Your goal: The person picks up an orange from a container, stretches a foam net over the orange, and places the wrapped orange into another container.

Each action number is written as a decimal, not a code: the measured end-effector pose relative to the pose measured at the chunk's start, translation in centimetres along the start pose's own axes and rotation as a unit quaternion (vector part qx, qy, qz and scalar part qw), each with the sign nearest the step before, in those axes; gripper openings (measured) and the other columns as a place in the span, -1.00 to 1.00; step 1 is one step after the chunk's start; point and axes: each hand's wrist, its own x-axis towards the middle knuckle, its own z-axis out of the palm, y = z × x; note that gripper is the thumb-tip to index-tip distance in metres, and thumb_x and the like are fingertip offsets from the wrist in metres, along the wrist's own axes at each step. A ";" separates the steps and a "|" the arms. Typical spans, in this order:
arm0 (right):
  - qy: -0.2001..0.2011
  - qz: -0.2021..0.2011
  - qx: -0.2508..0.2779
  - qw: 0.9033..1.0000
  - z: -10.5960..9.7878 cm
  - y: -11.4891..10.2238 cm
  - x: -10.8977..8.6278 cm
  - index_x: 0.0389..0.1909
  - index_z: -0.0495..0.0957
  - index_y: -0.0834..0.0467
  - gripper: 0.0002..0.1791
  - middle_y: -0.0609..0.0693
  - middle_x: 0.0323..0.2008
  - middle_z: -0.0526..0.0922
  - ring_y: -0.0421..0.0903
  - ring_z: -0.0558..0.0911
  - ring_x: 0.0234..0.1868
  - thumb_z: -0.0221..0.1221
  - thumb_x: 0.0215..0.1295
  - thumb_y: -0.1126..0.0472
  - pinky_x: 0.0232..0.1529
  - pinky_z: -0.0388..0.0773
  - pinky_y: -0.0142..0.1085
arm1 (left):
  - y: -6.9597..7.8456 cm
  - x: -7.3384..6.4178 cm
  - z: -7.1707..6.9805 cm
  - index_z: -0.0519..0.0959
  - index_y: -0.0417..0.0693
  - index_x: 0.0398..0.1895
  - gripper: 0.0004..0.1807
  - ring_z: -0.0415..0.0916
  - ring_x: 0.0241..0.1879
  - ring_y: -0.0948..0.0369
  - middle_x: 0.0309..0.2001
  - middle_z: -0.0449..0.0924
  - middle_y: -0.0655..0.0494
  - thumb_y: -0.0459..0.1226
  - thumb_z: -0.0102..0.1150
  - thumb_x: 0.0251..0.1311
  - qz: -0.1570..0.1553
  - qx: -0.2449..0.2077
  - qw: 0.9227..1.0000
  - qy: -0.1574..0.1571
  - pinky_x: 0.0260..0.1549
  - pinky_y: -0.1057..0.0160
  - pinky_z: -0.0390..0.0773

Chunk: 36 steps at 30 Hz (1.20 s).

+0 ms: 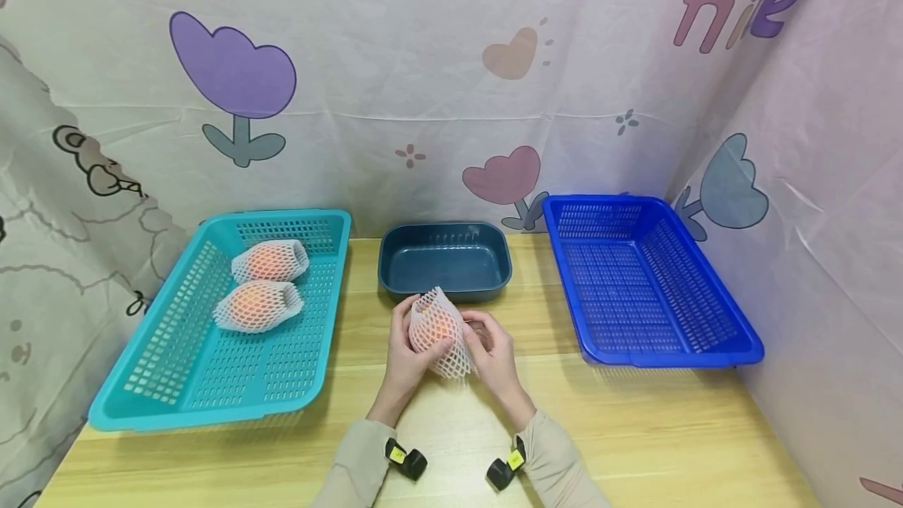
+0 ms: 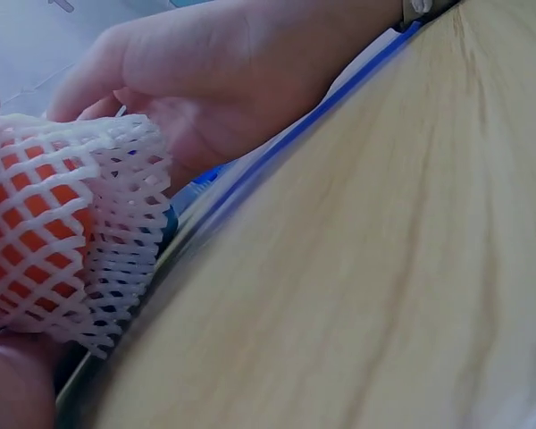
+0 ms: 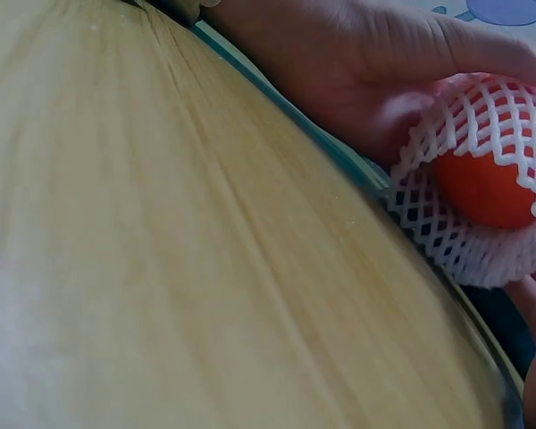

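A white foam net [image 1: 457, 355] surrounds a round orange-red fruit [image 3: 487, 189], held low in front of me. My left hand [image 1: 407, 355] grips the netted fruit from the left, thumb across the front of the net. On the other side my right hand [image 1: 495, 351] has its thumb and curled fingers at the net's right edge. The right wrist view looks into the net's open end, where part of the fruit is bare. In the left wrist view, the net's loose end stands out past the fruit, beside my right hand.
A teal basket [image 1: 328, 335] on the left holds two more netted fruits [image 1: 259, 306]. A dark blue-green tray [image 1: 444, 288] stands just beyond my hands. The blue basket [image 1: 677, 359] is on the right. A printed cloth [image 1: 395, 38] hangs behind the wooden table [image 1: 635, 429].
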 end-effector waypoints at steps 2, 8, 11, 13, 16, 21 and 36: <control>0.006 0.000 0.012 1.000 0.1 -0.8 0.1 -0.06 0.47 0.58 -0.80 0.41 -0.23 0.61 -0.02 0.64 -0.18 0.10 0.34 0.54 -0.14 0.63 -0.38 | -0.3 0.1 -0.1 0.18 -0.21 0.41 -0.06 0.46 0.09 0.14 0.21 0.44 -0.16 -0.55 0.43 -0.09 -0.007 -0.004 1.000 0.003 0.06 0.32 0.49; 0.023 -0.013 0.024 0.999 0.2 -1.1 -0.1 -0.12 0.47 0.58 -0.83 0.44 -0.23 0.59 -0.05 0.64 -0.18 0.12 0.29 0.57 -0.19 0.63 -0.39 | -0.6 -0.1 -0.2 0.29 -0.09 0.35 -0.22 0.40 0.09 0.09 0.17 0.43 -0.04 -0.40 0.40 0.02 -0.029 0.006 1.000 -0.008 0.10 0.32 0.44; 0.026 -0.012 0.026 0.999 0.2 -1.1 -0.1 -0.15 0.47 0.57 -0.84 0.42 -0.18 0.59 -0.06 0.64 -0.16 0.13 0.29 0.57 -0.18 0.64 -0.36 | -0.5 -0.1 -0.2 0.30 -0.10 0.34 -0.24 0.41 0.08 0.07 0.16 0.43 -0.03 -0.41 0.40 0.03 -0.028 0.005 1.000 -0.007 0.08 0.30 0.46; 0.026 -0.014 0.025 0.999 0.2 -1.2 -0.2 -0.18 0.48 0.57 -0.87 0.43 -0.16 0.58 -0.02 0.63 -0.15 0.14 0.28 0.57 -0.19 0.65 -0.33 | -0.6 -0.1 -0.1 0.30 -0.12 0.32 -0.25 0.43 0.07 0.09 0.15 0.44 -0.03 -0.44 0.39 0.03 -0.026 0.005 1.000 0.001 0.06 0.31 0.48; 0.016 -0.025 0.019 0.999 0.1 -1.2 -0.1 -0.29 0.50 0.54 -0.95 0.47 -0.14 0.55 0.09 0.63 -0.20 0.15 0.25 0.59 -0.21 0.65 -0.31 | -0.5 0.0 -0.1 0.31 -0.20 0.31 -0.29 0.45 0.03 0.13 0.11 0.46 -0.03 -0.46 0.36 0.05 -0.031 0.005 0.999 0.023 0.01 0.32 0.51; 0.007 -0.039 0.014 0.999 0.2 -1.1 -0.1 -0.36 0.51 0.50 -0.98 0.49 -0.18 0.53 0.11 0.63 -0.30 0.15 0.25 0.59 -0.29 0.64 -0.34 | 2.1 -0.2 0.3 0.32 -0.31 0.28 -0.35 0.46 -0.02 0.20 0.05 0.48 0.00 -0.46 0.31 0.09 -0.042 0.009 0.998 0.040 -0.03 0.35 0.50; 0.036 0.015 0.048 0.998 0.0 1.6 -0.3 -0.19 0.49 0.47 -0.90 0.22 -0.32 0.53 -0.05 0.56 -0.46 0.07 0.31 0.60 -0.49 0.63 -0.13 | 1.9 -0.4 0.4 0.12 -0.25 0.35 0.00 0.37 0.13 0.14 0.24 0.31 -0.11 -0.59 0.49 -0.21 -0.031 0.014 0.999 -0.029 0.16 0.30 0.40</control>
